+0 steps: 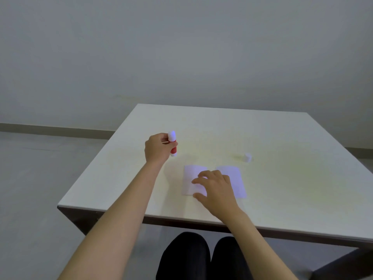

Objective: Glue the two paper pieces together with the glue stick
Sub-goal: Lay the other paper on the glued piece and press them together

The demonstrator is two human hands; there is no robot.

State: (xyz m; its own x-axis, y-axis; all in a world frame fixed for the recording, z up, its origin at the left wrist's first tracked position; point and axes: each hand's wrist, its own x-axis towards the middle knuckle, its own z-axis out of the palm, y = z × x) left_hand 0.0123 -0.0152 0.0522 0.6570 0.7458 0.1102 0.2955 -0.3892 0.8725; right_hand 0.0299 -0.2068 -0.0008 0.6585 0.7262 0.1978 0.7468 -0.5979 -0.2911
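Note:
Two white paper pieces lie side by side near the front middle of the white table (282, 138): the left paper (189, 178) and the right paper (237, 178). My right hand (214, 188) rests with spread fingers over the inner edges of both, holding nothing. My left hand (157, 148) is raised to the left of the papers and grips a red glue stick (173, 143) held upright, its white tip pointing up. A small white cap (247, 157) stands on the table behind the right paper.
The table's front edge runs just behind my knees (203, 257). A grey floor (40, 178) lies to the left and a plain wall behind.

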